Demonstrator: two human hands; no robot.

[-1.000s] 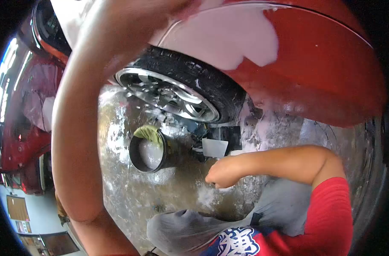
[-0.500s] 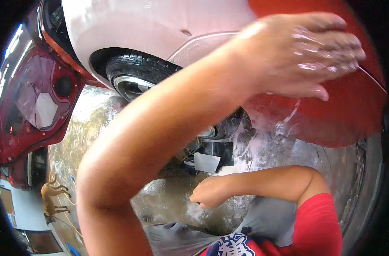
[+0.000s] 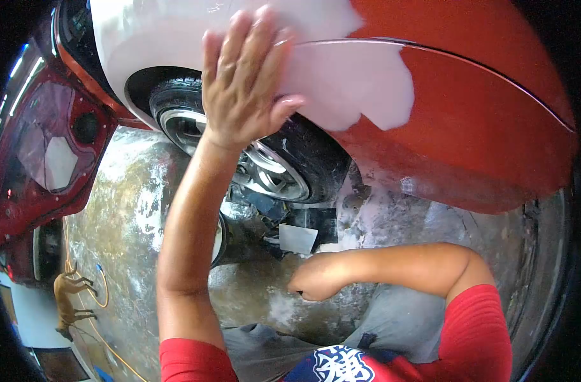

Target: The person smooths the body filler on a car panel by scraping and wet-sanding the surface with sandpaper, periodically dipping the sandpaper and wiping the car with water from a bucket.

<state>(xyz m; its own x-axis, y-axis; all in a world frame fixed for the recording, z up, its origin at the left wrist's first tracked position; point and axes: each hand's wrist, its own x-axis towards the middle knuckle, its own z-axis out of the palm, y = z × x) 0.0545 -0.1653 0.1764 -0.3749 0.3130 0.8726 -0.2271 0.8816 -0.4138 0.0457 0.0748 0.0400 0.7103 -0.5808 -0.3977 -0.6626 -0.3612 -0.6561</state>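
Observation:
My left hand [image 3: 246, 83] lies over the pale, whitish patch [image 3: 354, 83] of a red car body panel [image 3: 469, 114], just above the wheel arch. Its fingers are stretched out and look wet; it holds nothing. Below it is a car wheel [image 3: 274, 169] with a black tyre [image 3: 319, 153], partly covered by my wrist. My right hand [image 3: 319, 278] is closed in a fist low in front of my lap. A small dark spot shows at its curled fingers, but whatever may be inside is hidden.
A whitish sheet [image 3: 298, 239] and dark flat pieces [image 3: 327, 224] lie on the wet concrete floor [image 3: 134, 191] below the wheel. An open red car door [image 3: 48, 149] stands at the left. A brown dog [image 3: 66, 299] and an orange hose [image 3: 112, 347] are farther left.
My left hand has swept left from over the red panel to the pale area above the wheel. The pale patch's edge shows now. My right hand stays closed in nearly the same place.

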